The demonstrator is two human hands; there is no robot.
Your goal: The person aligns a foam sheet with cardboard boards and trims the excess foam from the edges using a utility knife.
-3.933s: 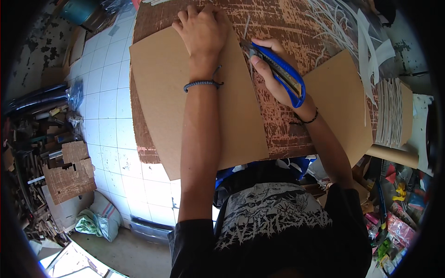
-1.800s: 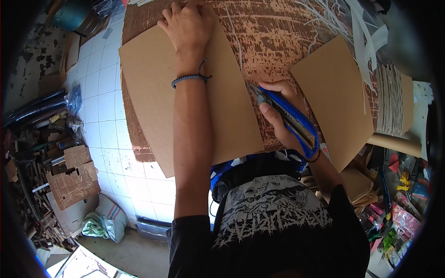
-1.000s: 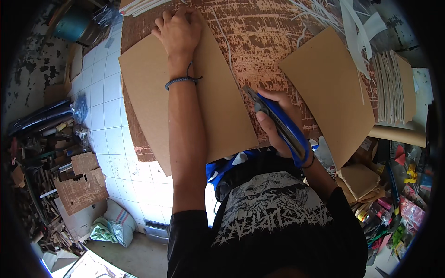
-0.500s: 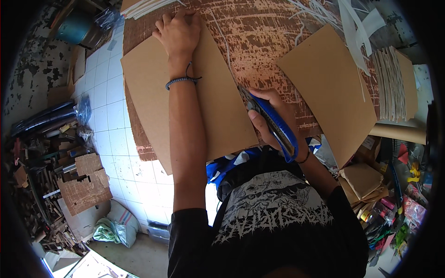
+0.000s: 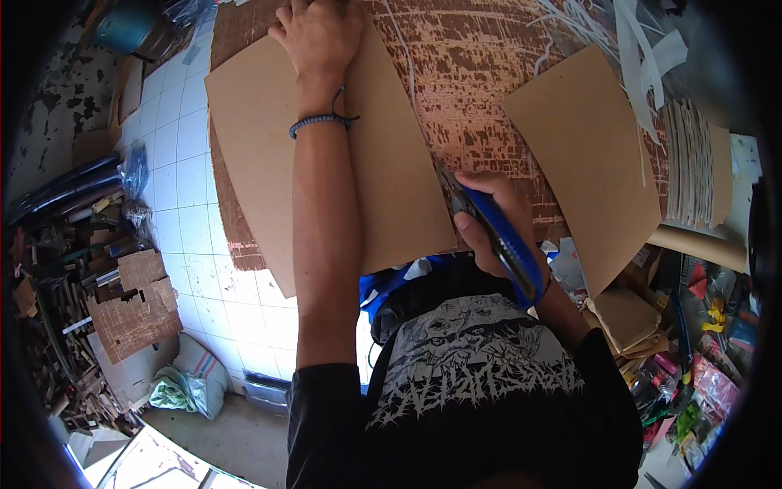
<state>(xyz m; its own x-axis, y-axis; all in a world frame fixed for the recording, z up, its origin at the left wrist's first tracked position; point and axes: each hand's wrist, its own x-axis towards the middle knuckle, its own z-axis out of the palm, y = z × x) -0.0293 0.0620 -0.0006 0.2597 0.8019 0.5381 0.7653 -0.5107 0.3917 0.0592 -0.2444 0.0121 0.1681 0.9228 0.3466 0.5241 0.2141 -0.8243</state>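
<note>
My right hand is closed round a blue box cutter, its thumb along the handle. The cutter's tip points up and left, at the right edge of a brown cardboard sheet, near that sheet's lower right corner. Across the same sheet lies my left forearm. At the far end my left hand presses down on the cardboard, fingers bent and apart, partly cut off by the picture's top edge. A second cardboard sheet rests to the right of the cutter, overhanging the near edge of the table.
The scratched brown tabletop carries white strips at the far right. A stack of boards and a cardboard tube sit at right. Wood scraps and a sack are on the left, beside white tiles.
The cutter and my right hand have slid toward me and slightly right along the sheet's edge. My left hand stays pressed on the cardboard; the view has shifted a little.
</note>
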